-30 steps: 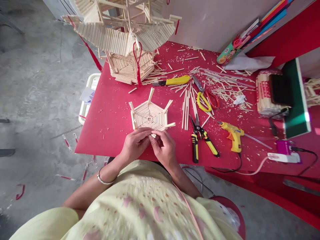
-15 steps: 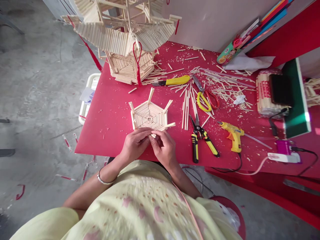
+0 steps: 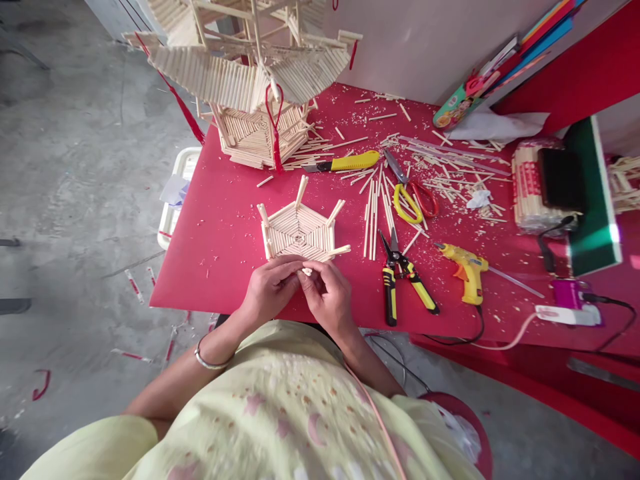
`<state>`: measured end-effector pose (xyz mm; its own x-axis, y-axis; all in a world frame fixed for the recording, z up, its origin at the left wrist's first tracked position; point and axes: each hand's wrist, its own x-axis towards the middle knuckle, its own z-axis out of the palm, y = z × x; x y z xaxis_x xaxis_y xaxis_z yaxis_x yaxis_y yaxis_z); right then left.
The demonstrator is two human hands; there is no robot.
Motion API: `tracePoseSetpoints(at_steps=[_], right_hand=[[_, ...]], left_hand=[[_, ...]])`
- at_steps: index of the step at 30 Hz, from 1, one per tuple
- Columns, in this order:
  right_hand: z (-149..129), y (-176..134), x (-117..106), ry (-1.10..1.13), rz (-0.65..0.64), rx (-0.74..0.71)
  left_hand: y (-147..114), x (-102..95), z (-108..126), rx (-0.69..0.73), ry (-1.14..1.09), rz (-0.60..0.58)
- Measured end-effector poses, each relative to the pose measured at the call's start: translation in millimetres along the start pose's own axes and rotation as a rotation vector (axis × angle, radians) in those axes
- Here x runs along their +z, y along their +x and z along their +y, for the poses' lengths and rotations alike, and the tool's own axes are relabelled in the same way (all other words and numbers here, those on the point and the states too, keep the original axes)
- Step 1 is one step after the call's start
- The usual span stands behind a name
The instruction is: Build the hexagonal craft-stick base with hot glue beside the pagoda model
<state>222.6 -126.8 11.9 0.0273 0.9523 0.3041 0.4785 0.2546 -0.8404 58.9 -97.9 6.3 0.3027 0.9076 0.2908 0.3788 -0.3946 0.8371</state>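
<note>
My left hand [image 3: 270, 287] and my right hand [image 3: 327, 293] meet at the near edge of the red table, fingertips pinched together. Between them the pale ends of a small stick bundle [image 3: 307, 272] show; the rest of it is covered by my fingers. Just beyond lies a hexagonal wooden-stick base [image 3: 300, 230], its sticks laid in rings. Short stick posts [image 3: 301, 191] rise from its visible corners. The near corner is hidden behind my hands, so I cannot tell whether the bundle is joined to the base.
A tiered stick pagoda [image 3: 260, 87] with red tassels stands at the back left. Right of the base lie pliers-like cutters [image 3: 400, 277], scissors [image 3: 410, 200], a yellow utility knife [image 3: 350, 161], a glue gun [image 3: 465, 270] and loose sticks [image 3: 373, 220]. Cables run near a power strip [image 3: 567, 315].
</note>
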Motion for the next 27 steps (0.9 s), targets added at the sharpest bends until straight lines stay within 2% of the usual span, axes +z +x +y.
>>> tracePoseSetpoints(at_steps=[27], right_hand=[[0.2,-0.6,-0.3,-0.023,-0.019,0.015]], left_hand=[[1.4,-0.8,2.6,-0.011,0.008,0.005]])
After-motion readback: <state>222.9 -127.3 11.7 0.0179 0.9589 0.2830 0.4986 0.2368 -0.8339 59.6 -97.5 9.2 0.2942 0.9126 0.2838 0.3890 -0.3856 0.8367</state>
